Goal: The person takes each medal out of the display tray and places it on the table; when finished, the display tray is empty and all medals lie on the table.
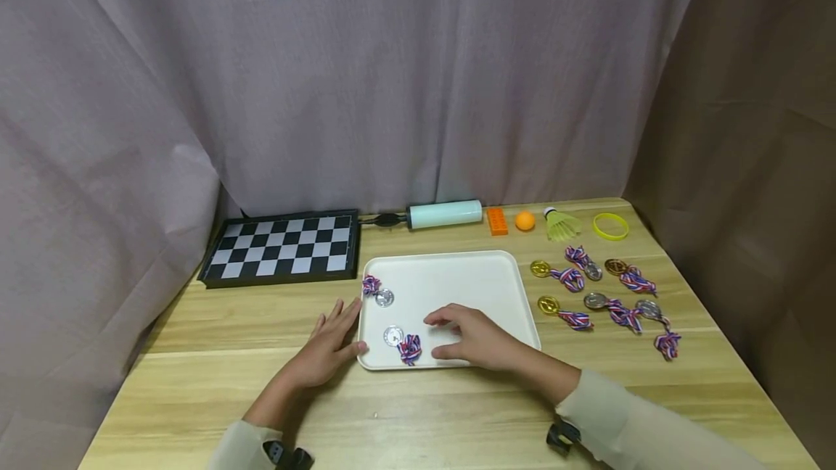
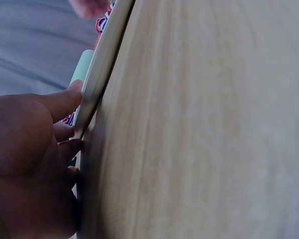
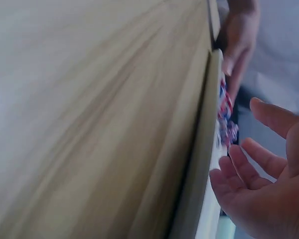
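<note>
White tray (image 1: 470, 278) sits mid-table with two silver medals (image 1: 392, 335) inside. The left hand (image 1: 329, 347), fingers flat, steadies its edge. The right hand (image 1: 477, 336) rests loose and empty inside. Keep the tray from sliding.

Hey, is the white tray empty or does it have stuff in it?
Not empty. The white tray holds two silver medals with ribbons near its left edge; the right hand hovers over it.
</note>
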Demonstrator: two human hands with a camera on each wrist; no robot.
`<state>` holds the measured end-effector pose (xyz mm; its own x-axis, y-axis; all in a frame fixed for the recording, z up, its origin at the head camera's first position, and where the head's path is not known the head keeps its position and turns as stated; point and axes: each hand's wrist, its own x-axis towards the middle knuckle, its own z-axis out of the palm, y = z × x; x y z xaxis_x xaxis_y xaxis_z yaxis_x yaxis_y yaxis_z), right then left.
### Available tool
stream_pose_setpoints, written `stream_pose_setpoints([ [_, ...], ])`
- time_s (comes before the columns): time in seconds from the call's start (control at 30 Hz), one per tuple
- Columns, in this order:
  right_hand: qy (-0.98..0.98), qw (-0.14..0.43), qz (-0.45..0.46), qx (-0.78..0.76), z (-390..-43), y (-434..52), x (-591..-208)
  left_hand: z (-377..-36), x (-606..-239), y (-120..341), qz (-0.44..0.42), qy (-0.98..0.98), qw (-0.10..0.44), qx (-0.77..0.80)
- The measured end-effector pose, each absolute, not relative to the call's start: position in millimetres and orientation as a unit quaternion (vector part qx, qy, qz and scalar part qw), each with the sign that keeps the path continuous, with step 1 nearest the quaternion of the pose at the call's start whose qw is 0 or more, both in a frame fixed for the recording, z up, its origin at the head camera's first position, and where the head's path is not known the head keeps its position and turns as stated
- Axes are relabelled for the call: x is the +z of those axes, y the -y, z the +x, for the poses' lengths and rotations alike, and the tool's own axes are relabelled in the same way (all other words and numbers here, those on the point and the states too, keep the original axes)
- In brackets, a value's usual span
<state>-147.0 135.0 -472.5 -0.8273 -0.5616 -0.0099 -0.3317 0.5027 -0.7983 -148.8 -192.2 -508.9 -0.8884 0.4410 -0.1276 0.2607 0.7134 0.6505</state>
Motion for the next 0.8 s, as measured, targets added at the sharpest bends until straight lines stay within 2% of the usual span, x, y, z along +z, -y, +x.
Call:
stream_pose_setpoints([
  [0.33,-0.872,0.124,-0.292,-0.372,-166.7,-81.9,-490.4,-147.8,-508.1,190.7,0.195,-0.913,0.129,0.334],
  [0.5,-0.883,0.125,-0.273,-0.361,-169.1,-70.4,-495.3,-144.3,-508.2,190.3,0.2,-0.913,0.119,0.335],
  [0.8,-0.898,0.093,-0.277,-0.329,-169.5,-66.0,-497.0,-146.3,-507.7,191.5,0.201,-0.913,0.118,0.335],
])
